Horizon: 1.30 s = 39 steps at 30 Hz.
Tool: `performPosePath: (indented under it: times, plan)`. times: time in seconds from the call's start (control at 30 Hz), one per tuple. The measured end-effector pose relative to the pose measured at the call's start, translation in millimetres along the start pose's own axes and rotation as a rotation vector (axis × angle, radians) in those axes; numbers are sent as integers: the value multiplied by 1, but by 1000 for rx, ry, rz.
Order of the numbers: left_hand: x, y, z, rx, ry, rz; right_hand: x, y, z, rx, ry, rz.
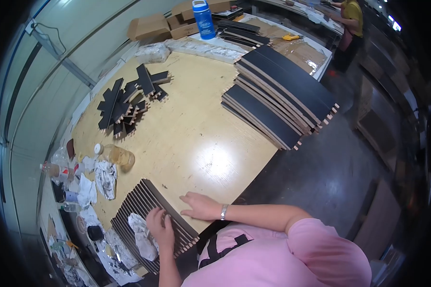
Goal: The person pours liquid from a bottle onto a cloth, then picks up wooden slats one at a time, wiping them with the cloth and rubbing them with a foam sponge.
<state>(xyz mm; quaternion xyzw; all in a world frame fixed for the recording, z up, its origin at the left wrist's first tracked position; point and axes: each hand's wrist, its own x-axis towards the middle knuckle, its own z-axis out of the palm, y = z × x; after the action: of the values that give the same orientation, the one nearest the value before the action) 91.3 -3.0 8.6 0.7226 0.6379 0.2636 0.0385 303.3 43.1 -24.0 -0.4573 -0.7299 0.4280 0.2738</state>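
Observation:
A row of narrow dark wooden slats with pale dowel ends lies side by side at the table's near edge. My left hand rests on these slats, fingers a little apart, touching the ones toward the right of the row. Just left of that hand, a crumpled white cloth lies on the slats. My right hand is over the bare tabletop beside the row, with its fingers spread and nothing in them. A metal bracelet is on the right wrist.
Stacked dark panels with dowels stand along the table's right edge. Criss-crossed short dark pieces lie far left. A bottle of yellowish liquid and rags are at left. Behind stand a blue bottle and a person.

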Motion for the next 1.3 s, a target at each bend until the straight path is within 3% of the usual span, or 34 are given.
performPosePath:
  times: [0.07, 0.2, 0.23, 0.3, 0.47, 0.57, 0.7, 0.8, 0.9, 0.93, 1.0, 1.07, 1.1, 1.13, 1.2, 1.3]
  plan:
    - [6, 5, -28, 150, 81, 56, 3, -9, 21, 25, -83, 32]
    - [-13, -50, -40, 385, 53, -195, 12, -8, 42, -48, -87, -15]
    - [-25, -76, -38, 389, -22, -217, 16, -14, 40, -80, -129, 26]
    - [-52, -110, -20, 266, 21, -194, 18, -18, 40, -60, -120, 26]
    - [-43, -85, -23, 286, 77, -199, 21, -8, 55, 66, -62, -31]
    - [-43, -83, -24, 267, 94, -208, 22, 6, 47, 322, -95, 117]
    - [-44, -86, -21, 238, 119, -227, 21, 31, 34, 909, -56, 463]
    - [-45, -88, -21, 201, 212, -205, 14, 1, -2, 1286, -8, 577]
    - [-30, -57, -34, -173, 262, -512, 9, 12, -19, 1330, -110, 504]
    - [-14, -25, -41, -200, 301, -369, 6, 12, -24, 1352, -117, 488]
    - [11, 41, -50, -300, 162, -113, 1, 5, -27, 1395, -81, 529]
    - [9, 75, -28, -292, -96, 171, -3, -24, -35, 1508, 27, 614]
    - [16, 92, -24, -414, -232, 316, -7, -26, -40, 1505, -77, 756]
    - [25, 83, -14, -349, -186, 352, -14, -6, -32, 1579, -161, 642]
    - [49, 49, 15, -223, -111, 427, -25, -21, -48, 1307, -217, 637]
    - [109, 12, 19, -190, 208, 196, -36, -50, -54, 1426, -200, 553]
